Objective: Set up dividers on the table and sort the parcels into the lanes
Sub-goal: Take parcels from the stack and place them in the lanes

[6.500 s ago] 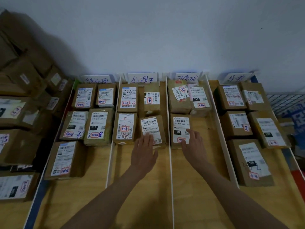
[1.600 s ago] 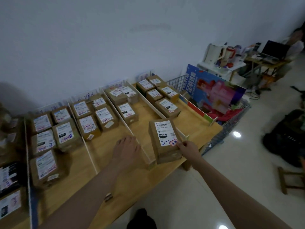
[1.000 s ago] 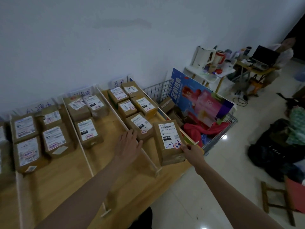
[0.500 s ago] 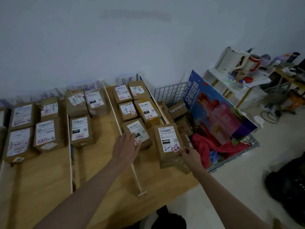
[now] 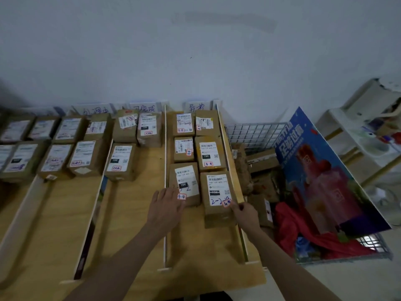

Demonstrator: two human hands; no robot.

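1. Half a second ago the parcel marked "2-2" is held tilted above the near end of the rightmost lane; now it lies flat on the table inside that lane, just near of the parcel with the "15H" label.

2. It sits beside the front-left parcel of the same lane, the two nearly touching, and close against the right divider.

3. Judged from this, the placing of this parcel looks all but done; the lane now holds six parcels in two columns, under the far sign.

4. The right hand is at the parcel's near right corner, fingertips on the small red-edged sticker there. The fingers are curled and appear to pinch the corner, though blur keeps me from being sure how firmly.

5. The left hand lies palm down with fingers spread and relaxed. It reaches over the middle divider, fingertips touching the near edge of the front-left parcel, holding nothing.

6. Both forearms stretch forward from the near edge of the table, the right one angling in from the right.

7. To the right of the table stands a wire basket with a blue poster and red cloth.

8. The remaining move, I judge, is only to let go and perhaps square the parcel with its neighbours.
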